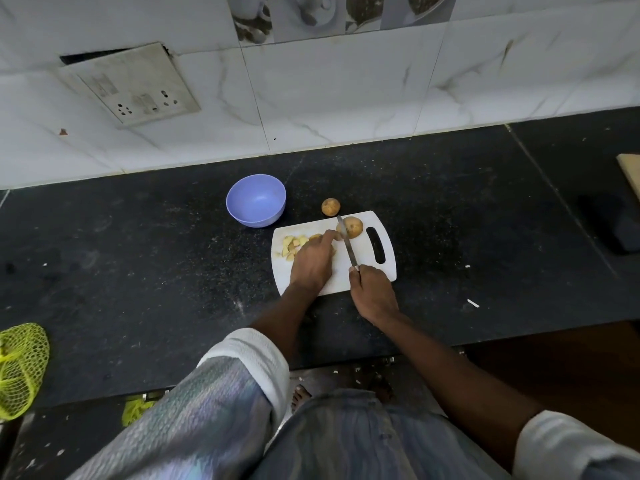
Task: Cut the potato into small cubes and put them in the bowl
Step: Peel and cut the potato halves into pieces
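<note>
A person stands at a black stone counter [138, 271], cutting a potato on a white cutting board [388, 268] that lies near the middle of the counter, its slotted handle toward the right. The right hand [372, 292] is clenched round the handle of a knife [347, 245], whose blade runs away from the person toward the far edge of the board and meets a brown-skinned potato piece [354, 226] at the board's far right, beside the handle slot. The left hand [313, 259] lies palm down over the middle of the board, fingers reaching toward the blade; it covers some cut potato, and whether it grasps anything beneath cannot be told. To the left of that hand, a small heap of pale yellow potato cubes [292, 244] sits on the board's left part. A second, whole potato [330, 206] rests on the counter just beyond the board's far edge. A lilac plastic bowl [255, 199] stands on the counter to the far left of the board, close to its corner, with nothing visible inside. Behind the counter rises a wall of white marbled tiles carrying a grimy switch-and-socket plate [130, 86]. A yellow-green mesh bag [20, 368] hangs at the near left edge of view. White rolled sleeves show on both forearms.
</note>
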